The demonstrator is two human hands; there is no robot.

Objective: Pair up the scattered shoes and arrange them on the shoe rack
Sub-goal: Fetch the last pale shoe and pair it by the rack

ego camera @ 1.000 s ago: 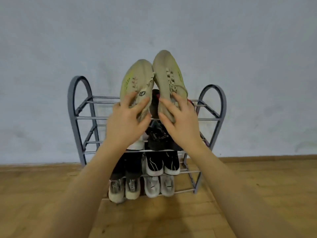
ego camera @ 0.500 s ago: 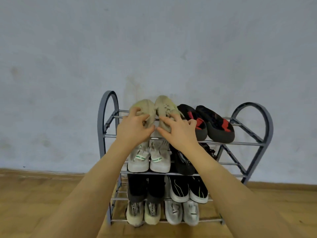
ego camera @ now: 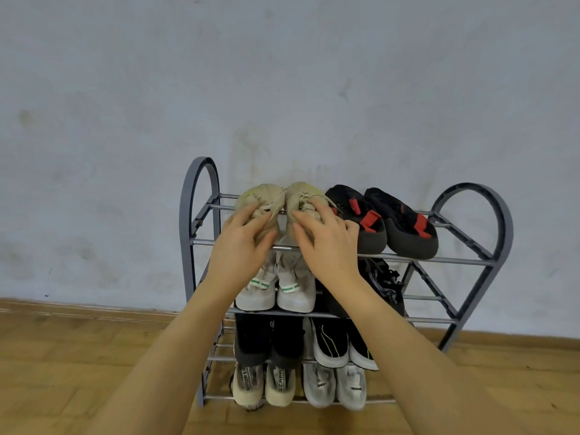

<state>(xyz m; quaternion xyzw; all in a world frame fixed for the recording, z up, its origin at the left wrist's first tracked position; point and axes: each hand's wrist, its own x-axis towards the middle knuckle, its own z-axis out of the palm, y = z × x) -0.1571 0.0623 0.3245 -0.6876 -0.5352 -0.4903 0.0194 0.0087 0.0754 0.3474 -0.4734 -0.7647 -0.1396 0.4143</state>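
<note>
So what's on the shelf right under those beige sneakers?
A white pair with green-lettered heel tabs sits under the beige sneakers; its toes are hidden by the hands and the shelf above.

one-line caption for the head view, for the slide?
Both hands set a beige sneaker pair on the shoe rack top shelf beside black-red shoes.

head view looks forward, slightly down at shoe rack [ego camera: 470, 262], near.

Scuffed grey-white wall [ego camera: 282, 73] above wooden plank floor [ego camera: 78, 356]
</note>
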